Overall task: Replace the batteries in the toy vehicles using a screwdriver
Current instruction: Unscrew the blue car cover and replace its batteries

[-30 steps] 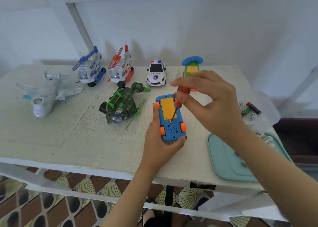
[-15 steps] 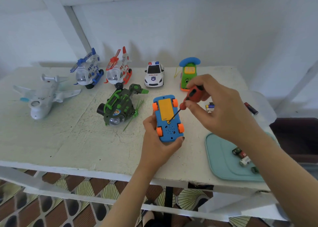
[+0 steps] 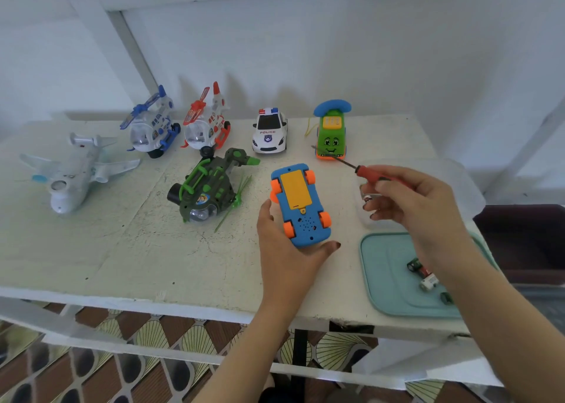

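A blue toy car [image 3: 301, 203] with orange wheels lies upside down on the white table, its yellow battery cover facing up. My left hand [image 3: 282, 249] cups it from the near end and the left side. To the right, my right hand [image 3: 406, 200] holds a red-handled screwdriver [image 3: 362, 170] lifted off the car, its thin shaft pointing left toward the green toy phone car [image 3: 331, 136]. Several batteries [image 3: 425, 275] lie on a teal tray [image 3: 385, 280] at the right.
Along the back stand a blue helicopter [image 3: 151, 127], a red helicopter [image 3: 208, 124] and a white police car [image 3: 269, 132]. A green helicopter [image 3: 211, 188] lies left of the blue car. A white airplane [image 3: 72, 170] sits far left. A clear plastic box [image 3: 455, 173] stands under my right hand.
My right hand has lifted the screwdriver off the car's underside and swung it up and to the right. The left hand still cradles the blue car.
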`<state>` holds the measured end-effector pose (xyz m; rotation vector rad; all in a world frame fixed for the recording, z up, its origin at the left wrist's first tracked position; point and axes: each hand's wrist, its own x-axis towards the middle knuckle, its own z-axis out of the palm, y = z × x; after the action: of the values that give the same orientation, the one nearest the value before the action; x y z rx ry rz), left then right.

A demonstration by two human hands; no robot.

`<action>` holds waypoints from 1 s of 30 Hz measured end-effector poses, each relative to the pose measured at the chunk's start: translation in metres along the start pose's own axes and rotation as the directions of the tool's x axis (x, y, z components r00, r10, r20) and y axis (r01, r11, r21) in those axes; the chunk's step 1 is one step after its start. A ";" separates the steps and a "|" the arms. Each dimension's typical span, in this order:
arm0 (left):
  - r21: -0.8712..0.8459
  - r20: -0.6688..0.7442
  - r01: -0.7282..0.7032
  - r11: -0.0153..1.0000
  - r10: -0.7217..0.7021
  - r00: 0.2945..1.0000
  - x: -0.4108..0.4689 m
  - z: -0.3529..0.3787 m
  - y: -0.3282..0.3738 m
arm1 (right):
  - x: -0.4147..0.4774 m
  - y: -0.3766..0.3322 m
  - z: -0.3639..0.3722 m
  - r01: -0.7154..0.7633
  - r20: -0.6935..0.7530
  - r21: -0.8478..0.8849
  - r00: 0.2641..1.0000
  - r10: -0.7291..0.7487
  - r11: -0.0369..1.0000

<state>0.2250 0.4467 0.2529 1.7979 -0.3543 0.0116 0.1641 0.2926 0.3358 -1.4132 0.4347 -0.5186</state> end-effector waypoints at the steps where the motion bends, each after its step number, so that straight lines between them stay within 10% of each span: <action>1: 0.000 -0.006 0.012 1.000 -0.012 1.000 0.002 0.001 -0.004 | -0.001 0.001 0.000 -0.035 0.009 0.016 0.999 0.035 0.999; 11: 0.164 -0.167 -0.151 0.975 0.179 0.970 0.013 -0.009 0.000 | -0.016 0.013 -0.005 -0.072 0.050 -0.135 0.996 0.079 0.988; 30: 0.645 0.162 -0.443 0.622 0.455 0.876 0.040 -0.035 0.005 | -0.016 0.021 0.000 -0.117 0.179 -0.336 0.966 0.185 0.934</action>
<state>0.2683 0.4692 0.2745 2.3684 -0.8755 0.5857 0.1527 0.3039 0.3148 -1.7144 0.4699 -0.1722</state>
